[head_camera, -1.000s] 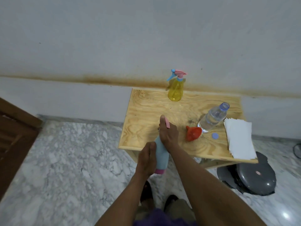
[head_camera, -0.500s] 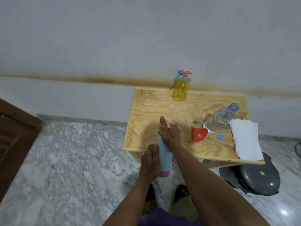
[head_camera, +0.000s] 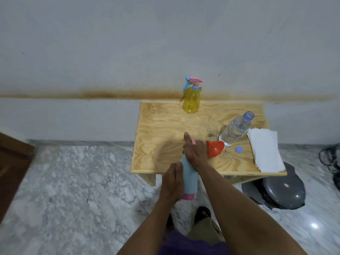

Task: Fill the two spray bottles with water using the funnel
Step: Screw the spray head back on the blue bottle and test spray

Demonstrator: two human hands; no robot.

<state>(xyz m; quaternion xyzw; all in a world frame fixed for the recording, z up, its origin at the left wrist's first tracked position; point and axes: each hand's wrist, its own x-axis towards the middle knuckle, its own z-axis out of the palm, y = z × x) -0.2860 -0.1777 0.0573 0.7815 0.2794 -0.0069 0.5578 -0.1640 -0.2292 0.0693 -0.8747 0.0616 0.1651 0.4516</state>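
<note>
Little moved since earlier frame: blue bottle [head_camera: 189,178] still gripped by left hand [head_camera: 172,184], head clasped by right hand [head_camera: 195,151]. Risk: bottle slipped if cap twisted hard.

I'm seeing both forearms bare, no sleeves, watch or rings on the left hand [head_camera: 172,183] or right hand [head_camera: 195,150]. I'm wearing a purple top [head_camera: 193,242], khaki trousers [head_camera: 206,228] and dark open-toed sandals [head_camera: 203,212].

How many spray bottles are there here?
2. The yellow spray bottle stands at the table's far edge; the blue spray bottle is gripped by both hands in front of the table.
</note>
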